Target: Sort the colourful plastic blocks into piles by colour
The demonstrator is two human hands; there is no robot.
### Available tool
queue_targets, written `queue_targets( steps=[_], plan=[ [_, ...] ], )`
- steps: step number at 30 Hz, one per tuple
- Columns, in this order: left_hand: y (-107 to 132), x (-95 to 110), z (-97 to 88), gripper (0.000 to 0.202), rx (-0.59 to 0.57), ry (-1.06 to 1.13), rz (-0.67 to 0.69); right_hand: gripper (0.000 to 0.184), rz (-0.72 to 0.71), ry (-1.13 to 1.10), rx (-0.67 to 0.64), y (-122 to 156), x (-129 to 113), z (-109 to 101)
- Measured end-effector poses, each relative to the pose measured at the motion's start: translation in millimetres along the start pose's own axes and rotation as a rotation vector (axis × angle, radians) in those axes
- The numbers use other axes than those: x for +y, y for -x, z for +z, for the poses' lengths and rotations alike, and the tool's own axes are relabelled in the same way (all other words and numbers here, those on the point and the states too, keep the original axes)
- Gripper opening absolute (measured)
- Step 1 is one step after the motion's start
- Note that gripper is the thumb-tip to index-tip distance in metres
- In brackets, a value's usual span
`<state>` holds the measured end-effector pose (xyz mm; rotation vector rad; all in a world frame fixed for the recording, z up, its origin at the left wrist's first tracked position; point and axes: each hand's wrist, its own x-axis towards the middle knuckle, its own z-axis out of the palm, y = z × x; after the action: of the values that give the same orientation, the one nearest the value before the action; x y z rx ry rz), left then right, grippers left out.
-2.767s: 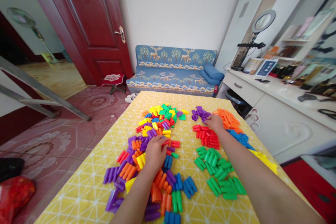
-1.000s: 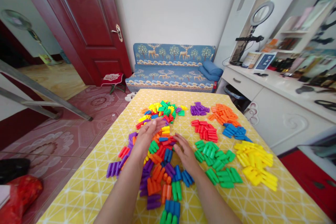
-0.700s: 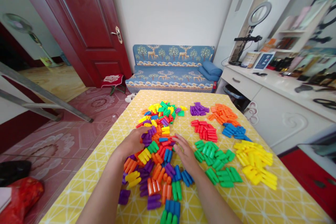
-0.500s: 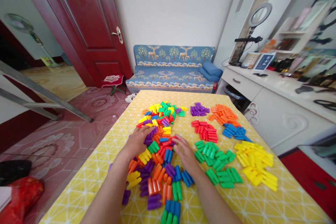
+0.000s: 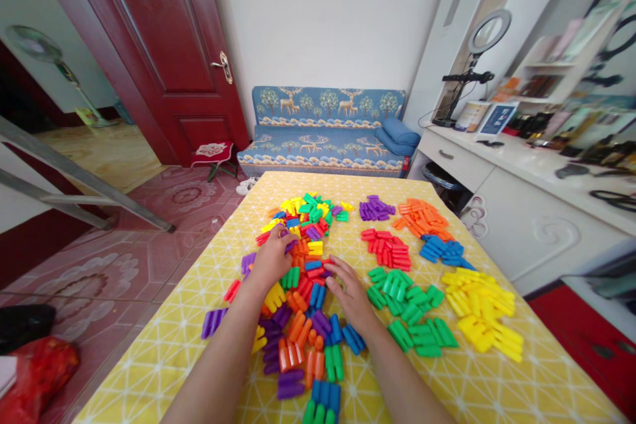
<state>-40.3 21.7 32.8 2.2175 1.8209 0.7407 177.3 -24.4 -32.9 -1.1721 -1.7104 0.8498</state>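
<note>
A mixed pile of colourful plastic blocks runs down the middle of the yellow-clothed table. My left hand rests on the pile's far left part. Its fingers curl down beside a purple block, and what they grip is hidden. My right hand lies flat on the pile's right edge with its fingers spread and holds nothing. To the right lie single-colour heaps: purple, orange, red, blue, green and yellow.
A blue patterned sofa stands behind the table's far end. A white cabinet with a ring light runs along the right. On the left are a red door, a metal ladder and a red bag on the floor.
My left hand has slid away from me and a little right over the mixed pile, pushing blocks about. My right hand has stayed on the pile's right edge.
</note>
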Motion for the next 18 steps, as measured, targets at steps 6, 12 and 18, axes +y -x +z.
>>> queue_targets(
  steps=[6,12,18],
  plan=[
    [4.7,12.7,2.5,0.036,0.211,0.511,-0.128,0.038,-0.012,0.027,0.004,-0.1,-4.8,-1.0],
    [22.7,30.9,2.2,0.043,-0.182,1.06,-0.41,0.046,-0.055,0.033,0.012,0.9,-7.4,-1.7],
    [26.3,32.6,11.1,0.032,-0.291,0.808,-0.116,0.044,-0.12,0.026,0.003,1.1,-6.7,-1.2]
  ],
)
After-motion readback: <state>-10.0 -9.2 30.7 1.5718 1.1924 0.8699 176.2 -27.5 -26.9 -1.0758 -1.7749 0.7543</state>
